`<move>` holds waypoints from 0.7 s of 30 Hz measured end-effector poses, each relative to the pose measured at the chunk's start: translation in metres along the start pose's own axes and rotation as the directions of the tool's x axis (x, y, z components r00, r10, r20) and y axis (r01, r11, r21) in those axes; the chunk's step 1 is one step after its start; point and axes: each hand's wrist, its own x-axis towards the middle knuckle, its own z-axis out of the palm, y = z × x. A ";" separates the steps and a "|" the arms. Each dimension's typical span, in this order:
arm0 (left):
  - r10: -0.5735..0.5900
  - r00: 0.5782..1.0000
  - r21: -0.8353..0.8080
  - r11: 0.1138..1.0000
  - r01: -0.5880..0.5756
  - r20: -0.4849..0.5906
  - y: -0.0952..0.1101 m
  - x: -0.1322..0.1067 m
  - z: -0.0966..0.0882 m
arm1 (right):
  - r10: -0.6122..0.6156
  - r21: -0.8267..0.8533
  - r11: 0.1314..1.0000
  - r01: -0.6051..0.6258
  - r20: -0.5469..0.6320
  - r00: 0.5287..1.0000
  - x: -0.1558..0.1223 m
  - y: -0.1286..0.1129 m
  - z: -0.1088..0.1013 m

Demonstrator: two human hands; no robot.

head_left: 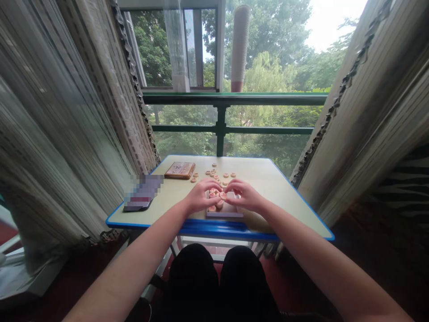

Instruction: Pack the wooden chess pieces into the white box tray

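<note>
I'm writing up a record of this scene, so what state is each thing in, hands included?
White tray, open, partly filled
Pieces in the tray, at least some with red markings up
Loose pieces, scattered beyond the tray
Left hand, fingers bent over the tray; grip unclear
Right hand, fingers bent over the tray; grip unclear
Brown printed box or lid, lying flat
Curtains, parted

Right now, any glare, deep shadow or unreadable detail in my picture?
Head view: washed-out white sky at upper right; head view: black-clad knees in shadow; head view: blocky pixelation over much of a dark, flat object on the pale, blue-edged table; head view: marks on pale round discs between the bare left hand and bare right hand, too small to read.
</note>
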 end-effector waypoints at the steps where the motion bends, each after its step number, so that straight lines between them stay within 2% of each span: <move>1: -0.012 1.000 -0.006 1.000 0.012 -0.020 -0.001 -0.001 -0.001 | -0.008 -0.008 1.000 0.008 0.016 1.000 -0.001 -0.002 0.000; 5: -0.094 0.991 -0.009 0.996 0.093 -0.091 -0.004 -0.002 -0.001 | -0.053 -0.048 0.997 0.057 0.079 0.995 -0.003 -0.011 0.005; 12: -0.005 0.999 0.042 0.999 0.007 -0.054 0.002 -0.001 0.006 | -0.049 -0.110 0.992 0.060 0.098 0.994 -0.004 -0.018 0.006; 15: -0.002 1.000 0.035 0.999 0.002 0.002 0.003 -0.003 0.001 | -0.066 -0.106 0.991 0.079 0.128 0.990 -0.004 -0.019 0.003; 21: -0.040 0.982 0.005 0.999 0.040 0.185 0.005 -0.011 -0.013 | -0.031 -0.097 0.994 0.048 0.169 0.985 -0.002 -0.017 0.001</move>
